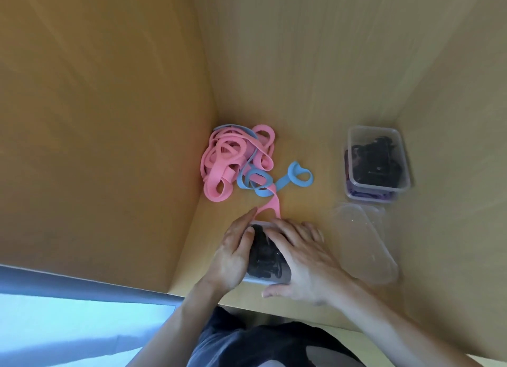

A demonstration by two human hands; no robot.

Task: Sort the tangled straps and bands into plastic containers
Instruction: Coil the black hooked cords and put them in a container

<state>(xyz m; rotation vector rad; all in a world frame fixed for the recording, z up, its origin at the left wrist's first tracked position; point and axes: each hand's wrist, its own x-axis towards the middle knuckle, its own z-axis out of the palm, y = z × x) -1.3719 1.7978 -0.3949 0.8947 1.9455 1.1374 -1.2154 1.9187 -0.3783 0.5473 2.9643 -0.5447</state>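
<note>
Head view: left hand (233,254) lies flat against the container (254,279), right hand (299,259) spread over its top.

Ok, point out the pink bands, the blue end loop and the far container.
pink bands (219,171), head view, a strip mid-pile.
blue end loop (295,165), head view, its upper arc.
far container (380,187), head view, its near rim.

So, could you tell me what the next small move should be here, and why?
Probably slide the near container back a little: the left hand and right hand rest flat on it, it looks full of black straps, and the end of a pink band from the unsorted tangle lies against its far rim.
</note>
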